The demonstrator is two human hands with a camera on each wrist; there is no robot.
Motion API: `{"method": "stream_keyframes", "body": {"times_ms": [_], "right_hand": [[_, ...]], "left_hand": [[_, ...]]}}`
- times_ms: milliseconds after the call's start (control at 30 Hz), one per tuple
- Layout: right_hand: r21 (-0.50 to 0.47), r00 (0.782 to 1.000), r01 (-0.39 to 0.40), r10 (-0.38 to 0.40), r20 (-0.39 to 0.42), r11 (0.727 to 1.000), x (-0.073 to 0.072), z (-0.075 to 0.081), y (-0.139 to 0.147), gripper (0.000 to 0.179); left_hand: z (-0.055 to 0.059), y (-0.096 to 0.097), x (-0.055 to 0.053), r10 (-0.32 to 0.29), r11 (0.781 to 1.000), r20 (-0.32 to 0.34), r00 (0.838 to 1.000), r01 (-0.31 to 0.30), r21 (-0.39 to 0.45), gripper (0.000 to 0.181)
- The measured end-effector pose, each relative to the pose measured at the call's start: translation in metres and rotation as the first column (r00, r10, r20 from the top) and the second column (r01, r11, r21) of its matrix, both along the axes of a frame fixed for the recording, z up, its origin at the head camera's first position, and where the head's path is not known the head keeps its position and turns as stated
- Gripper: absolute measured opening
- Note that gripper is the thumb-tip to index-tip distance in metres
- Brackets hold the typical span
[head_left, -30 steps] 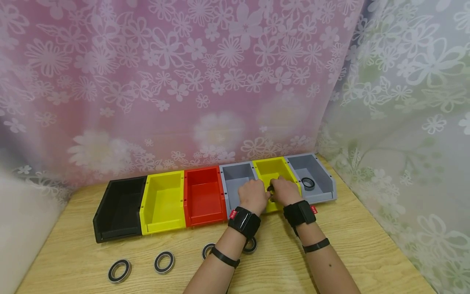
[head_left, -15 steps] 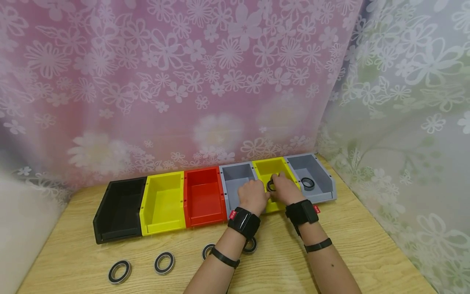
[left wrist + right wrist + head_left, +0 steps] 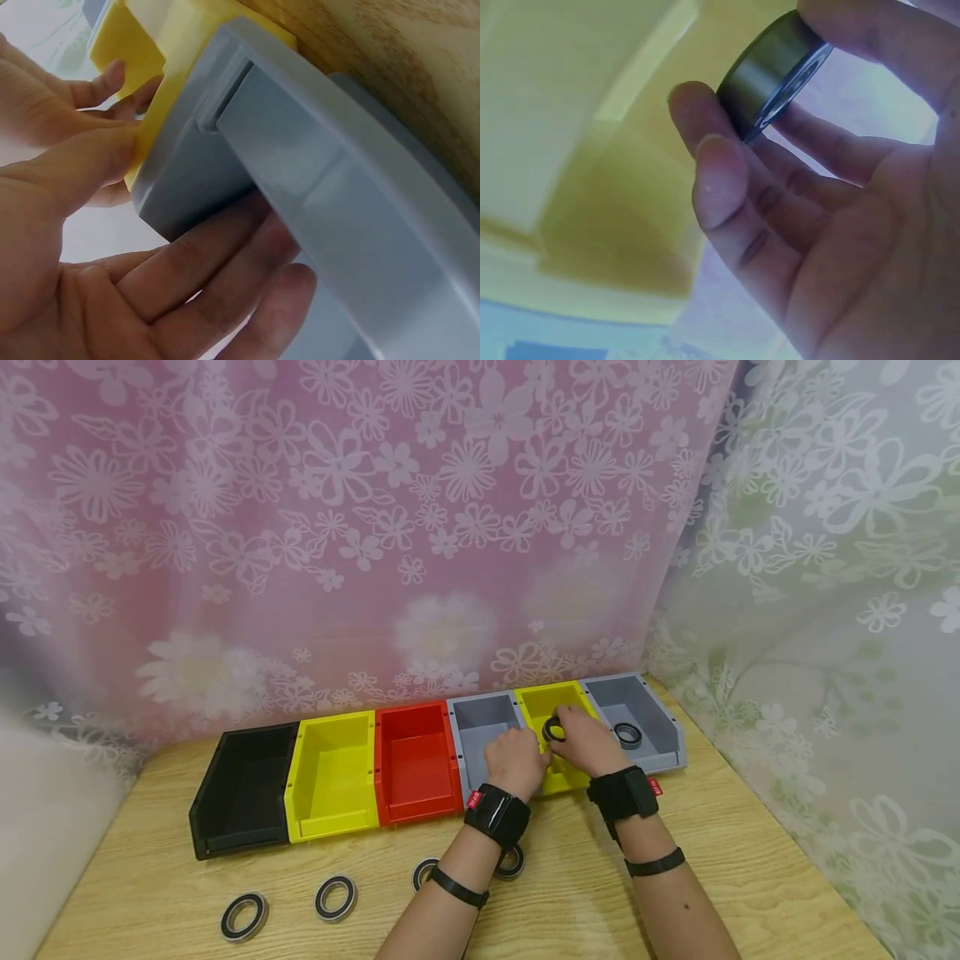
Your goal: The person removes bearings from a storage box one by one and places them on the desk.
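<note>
In the head view, a dark ball bearing (image 3: 547, 732) is held by my right hand (image 3: 587, 741) over the right-hand yellow bin (image 3: 551, 696). The right wrist view shows the bearing (image 3: 769, 75) tilted between thumb and fingertips, its outer side facing the camera. My left hand (image 3: 517, 760) grips the wall where this yellow bin meets the grey bin (image 3: 480, 714) to its left. In the left wrist view, its thumb lies along the yellow edge while several fingers (image 3: 217, 277) reach into the grey bin.
Another bearing (image 3: 628, 745) lies in the far-right grey bin (image 3: 611, 695). Red (image 3: 417, 764), yellow (image 3: 337, 768) and black (image 3: 247, 785) bins continue the row leftward. Several bearings lie on the wooden table (image 3: 150, 877) in front, two partly behind the left arm. A floral curtain (image 3: 375, 527) hangs behind.
My right hand has turned and drawn slightly back, bringing more of the bearing's ring into view above the yellow bin. The left hand stays on the bin wall.
</note>
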State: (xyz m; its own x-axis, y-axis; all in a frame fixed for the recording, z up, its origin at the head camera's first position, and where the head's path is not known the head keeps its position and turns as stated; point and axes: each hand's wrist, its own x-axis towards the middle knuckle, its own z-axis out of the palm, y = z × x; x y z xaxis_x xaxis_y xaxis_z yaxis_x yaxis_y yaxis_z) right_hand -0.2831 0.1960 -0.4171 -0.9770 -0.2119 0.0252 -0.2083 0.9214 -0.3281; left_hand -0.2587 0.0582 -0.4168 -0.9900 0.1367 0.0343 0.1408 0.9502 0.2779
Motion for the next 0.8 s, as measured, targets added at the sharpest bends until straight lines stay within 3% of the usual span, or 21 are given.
{"method": "stream_keyframes", "body": {"times_ms": [300, 800], "right_hand": [[-0.003, 0.998, -0.028, 0.028, -0.056, 1.000, 0.010, 0.017, 0.005, 0.043], [-0.035, 0.997, -0.045, 0.043, -0.066, 0.998, 0.020, 0.034, 0.006, 0.045]], "left_hand": [[-0.002, 0.000, -0.001, 0.002, 1.000, 0.012, 1.000, -0.002, 0.018, 0.045], [-0.002, -0.001, 0.000, -0.003, 1.000, 0.019, 1.000, 0.003, 0.025, 0.047]]}}
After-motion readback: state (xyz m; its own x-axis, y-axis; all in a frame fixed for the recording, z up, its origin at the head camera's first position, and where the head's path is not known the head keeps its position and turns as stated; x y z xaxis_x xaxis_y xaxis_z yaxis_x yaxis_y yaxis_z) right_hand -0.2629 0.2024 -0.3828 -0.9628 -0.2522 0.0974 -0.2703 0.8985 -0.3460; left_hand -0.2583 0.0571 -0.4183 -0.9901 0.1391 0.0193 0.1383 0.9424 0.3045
